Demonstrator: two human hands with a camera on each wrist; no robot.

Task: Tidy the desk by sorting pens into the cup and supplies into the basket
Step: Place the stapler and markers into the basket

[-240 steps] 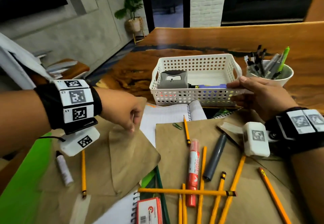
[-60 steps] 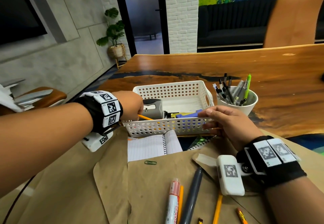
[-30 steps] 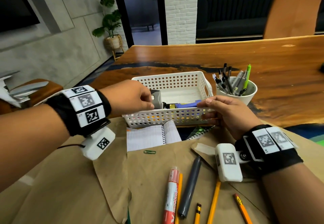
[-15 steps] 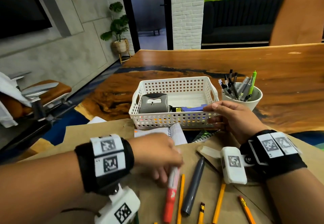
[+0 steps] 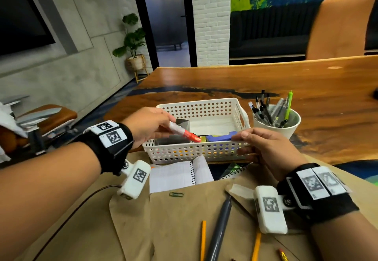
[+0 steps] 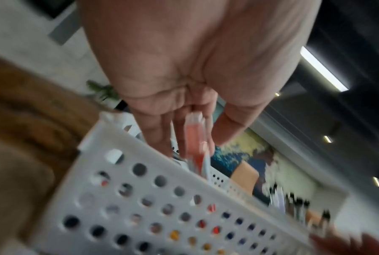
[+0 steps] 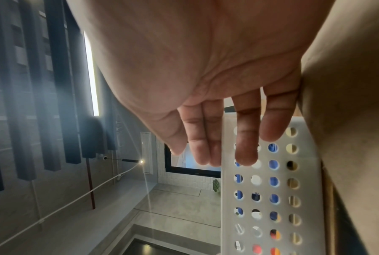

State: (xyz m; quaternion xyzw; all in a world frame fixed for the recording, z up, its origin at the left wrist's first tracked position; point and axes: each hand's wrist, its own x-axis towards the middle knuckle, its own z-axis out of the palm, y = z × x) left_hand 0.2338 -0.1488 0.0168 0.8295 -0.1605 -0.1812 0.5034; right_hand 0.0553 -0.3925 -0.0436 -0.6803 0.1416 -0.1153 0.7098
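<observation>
My left hand (image 5: 170,124) pinches a red-and-white marker (image 5: 185,133) and holds it slanted over the near left part of the white perforated basket (image 5: 204,107). The marker's red end points down into the basket. In the blurred left wrist view, the marker (image 6: 196,146) sits between the fingers of my left hand (image 6: 192,139), just above the basket (image 6: 140,207). My right hand (image 5: 245,142) rests with straight fingers on the basket's near right rim; the right wrist view shows the fingers (image 7: 246,146) flat against the basket wall (image 7: 265,189). A white cup (image 5: 286,126) full of pens stands right of the basket.
The basket holds a grey stapler-like item (image 5: 182,123) and a blue item (image 5: 222,136). On the brown paper (image 5: 163,230) lie a grey marker (image 5: 219,232), pencils (image 5: 203,240) and a paper clip (image 5: 176,194). An open notebook (image 5: 180,176) lies before the basket. An orange chair (image 5: 339,27) stands behind the table.
My left hand dropped from the basket to the red marker on the paper, picked it up and carried it over the basket. The right hand stayed on the basket rim.
</observation>
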